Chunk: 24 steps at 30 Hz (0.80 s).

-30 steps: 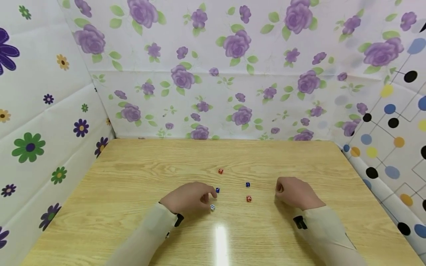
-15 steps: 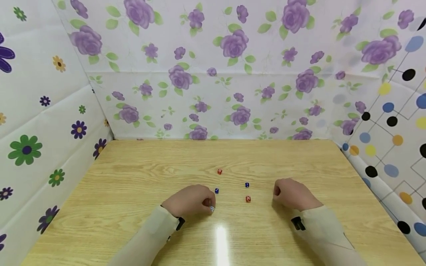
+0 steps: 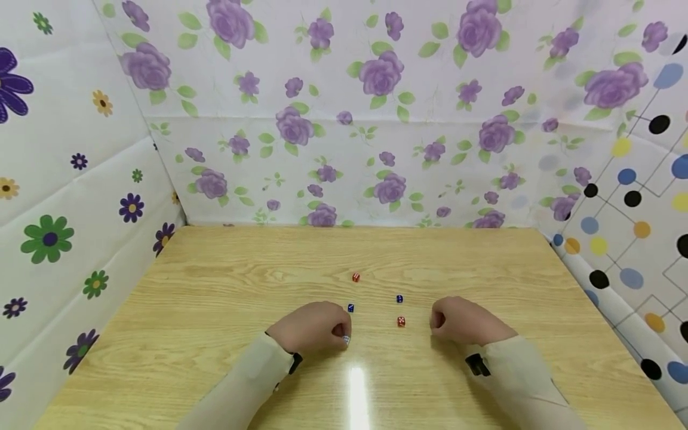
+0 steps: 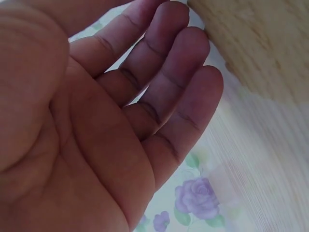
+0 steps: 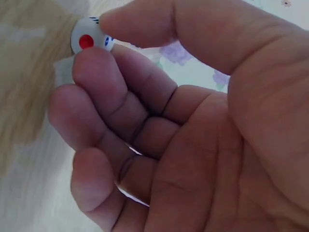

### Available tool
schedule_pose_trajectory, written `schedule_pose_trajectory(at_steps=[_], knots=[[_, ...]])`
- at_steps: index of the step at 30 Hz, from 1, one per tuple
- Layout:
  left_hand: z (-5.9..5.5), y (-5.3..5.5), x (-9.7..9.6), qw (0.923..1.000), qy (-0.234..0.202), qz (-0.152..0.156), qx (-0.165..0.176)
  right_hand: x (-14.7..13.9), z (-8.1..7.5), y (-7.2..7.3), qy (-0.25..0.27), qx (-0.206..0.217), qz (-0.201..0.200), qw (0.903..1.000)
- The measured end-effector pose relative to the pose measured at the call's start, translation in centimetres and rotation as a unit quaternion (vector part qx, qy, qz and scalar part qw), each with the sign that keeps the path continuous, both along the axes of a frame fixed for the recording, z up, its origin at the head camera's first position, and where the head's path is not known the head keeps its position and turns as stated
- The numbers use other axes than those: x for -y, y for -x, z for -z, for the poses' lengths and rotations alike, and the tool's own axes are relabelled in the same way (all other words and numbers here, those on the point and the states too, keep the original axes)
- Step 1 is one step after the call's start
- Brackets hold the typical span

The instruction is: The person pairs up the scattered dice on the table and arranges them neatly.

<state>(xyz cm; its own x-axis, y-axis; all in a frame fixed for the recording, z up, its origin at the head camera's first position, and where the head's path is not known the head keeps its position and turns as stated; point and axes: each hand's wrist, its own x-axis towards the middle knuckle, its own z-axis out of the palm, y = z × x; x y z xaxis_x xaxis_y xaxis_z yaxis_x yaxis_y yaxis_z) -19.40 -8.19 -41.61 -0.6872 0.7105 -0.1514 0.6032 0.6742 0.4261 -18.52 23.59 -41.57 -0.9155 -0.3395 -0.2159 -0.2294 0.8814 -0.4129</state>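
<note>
My left hand (image 3: 310, 326) pinches a small white die (image 3: 346, 340) between thumb and index finger, low over the table left of centre. Its palm and loosely bent fingers (image 4: 186, 92) fill the left wrist view, where that die is out of sight. A second white die (image 5: 86, 41), with one big red pip and blue pips on another side, is held between the right hand's thumb and fingertips. In the head view my right hand (image 3: 472, 321) hides it. Just beyond the left fingertips lies a blue die (image 3: 351, 308); a red die (image 3: 401, 321) sits between the hands.
Another red die (image 3: 356, 277) lies farther back, and a second blue die (image 3: 399, 298) is behind the nearer red one. The wood-grain table (image 3: 258, 257) meets a flowered cloth wall (image 3: 344, 173) at its back edge, with patterned cloth on both sides.
My left thumb and index finger have closed on the white die and moved it slightly right and nearer. The right hand has shifted left, towards the red die.
</note>
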Motion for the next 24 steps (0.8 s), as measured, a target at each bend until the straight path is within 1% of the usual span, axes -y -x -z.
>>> schedule_pose_trajectory(at_steps=[4,9,16,20,24], knots=[[-0.15,0.1,-0.16,0.9998,-0.003,0.009,-0.015,0.36,-0.3,0.06,0.007,0.005,0.002,1.0],[-0.05,-0.23,-0.26,0.9999,-0.003,0.012,-0.009,0.54,-0.34,-0.37,0.007,0.007,-0.005,0.9999],[0.3,-0.65,-0.25,0.9999,-0.005,0.01,-0.003,0.64,0.42,-0.78,-0.002,-0.009,-0.021,0.9997],[0.31,-0.48,-0.16,0.9999,-0.005,0.011,-0.004,0.88,0.44,-0.71,-0.01,-0.005,-0.016,0.9998],[0.26,-0.12,-0.09,0.9999,-0.001,0.011,-0.011,1.1,0.11,-0.61,-0.014,0.0,-0.014,0.9998]])
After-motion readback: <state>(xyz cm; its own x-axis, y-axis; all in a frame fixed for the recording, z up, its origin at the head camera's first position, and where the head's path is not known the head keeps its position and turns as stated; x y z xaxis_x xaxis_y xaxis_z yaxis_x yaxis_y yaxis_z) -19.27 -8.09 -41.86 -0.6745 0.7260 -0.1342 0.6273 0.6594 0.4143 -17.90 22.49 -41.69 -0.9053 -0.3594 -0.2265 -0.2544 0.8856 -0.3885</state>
